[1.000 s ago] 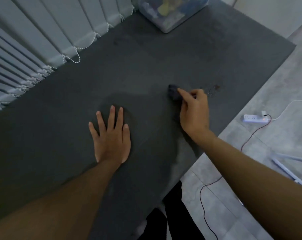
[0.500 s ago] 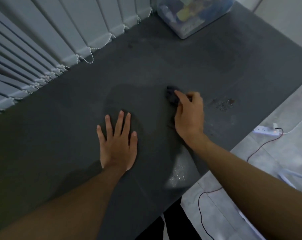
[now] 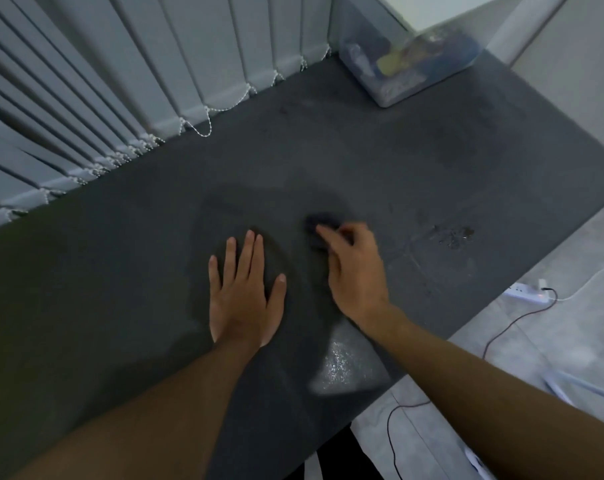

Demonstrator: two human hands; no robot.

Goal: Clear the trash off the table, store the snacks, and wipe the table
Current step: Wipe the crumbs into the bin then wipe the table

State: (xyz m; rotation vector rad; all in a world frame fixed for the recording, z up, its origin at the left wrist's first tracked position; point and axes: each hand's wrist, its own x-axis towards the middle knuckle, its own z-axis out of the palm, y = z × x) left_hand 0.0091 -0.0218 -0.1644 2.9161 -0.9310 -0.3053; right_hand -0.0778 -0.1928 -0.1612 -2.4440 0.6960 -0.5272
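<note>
Head view, nearest first: two bare forearms reaching in from the bottom edge over the dark table (image 3: 414, 161). Just beyond the near rim, a glistening wet patch (image 3: 345, 367) between the arms, close to the right wrist. Next out, the left hand (image 3: 245, 292), spread flat with palm down, holding nothing, pressed on the surface as a brace. Beside it and slightly farther, the right hand (image 3: 356, 271), fingers curled and closed on a small dark cloth (image 3: 319, 226), pushed against the tabletop; blurred, so probably mid-stroke. Off to the right, well apart from the cloth, a cluster of crumbs or droplets (image 3: 452, 233), not yet wiped by the look of it. Farther still, at the far corner, a clear storage bin (image 3: 400, 88) with colourful packets inside, likely the snacks already stored; no loose trash visible anywhere on the surface. Along the left, vertical blinds (image 3: 120, 81) with bead chains touching the table edge. Down on the floor at right, a power strip (image 3: 529, 292) with cables. Risks from here, as a judgement: sweeping the speckled mess off the right edge toward that power strip, bad if wet; smearing rather than lifting moisture with so small a cloth; missing the near damp patch.
</note>
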